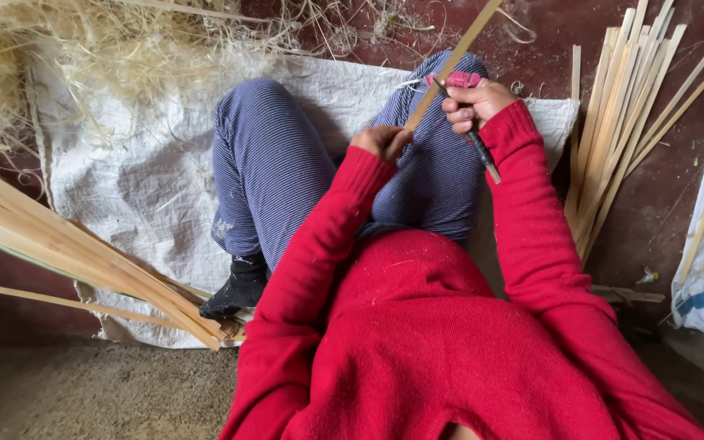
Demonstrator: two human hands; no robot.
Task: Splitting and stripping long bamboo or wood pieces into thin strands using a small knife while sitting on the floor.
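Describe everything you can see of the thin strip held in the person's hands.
The strip is a long, thin, flat, pale tan slat, seemingly split bamboo or wood. It slants from the left hand, which pinches its lower end, up and right past the picture's top edge. The right hand holds a dark knife against it above the knees.

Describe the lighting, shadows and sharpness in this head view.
Head view: soft, even daylight without glare; only faint shadow beside the striped trousers on the white sack. The red sweater is sharp, as are both hands around the bamboo strip. The straw pile looks pale and slightly washed out.
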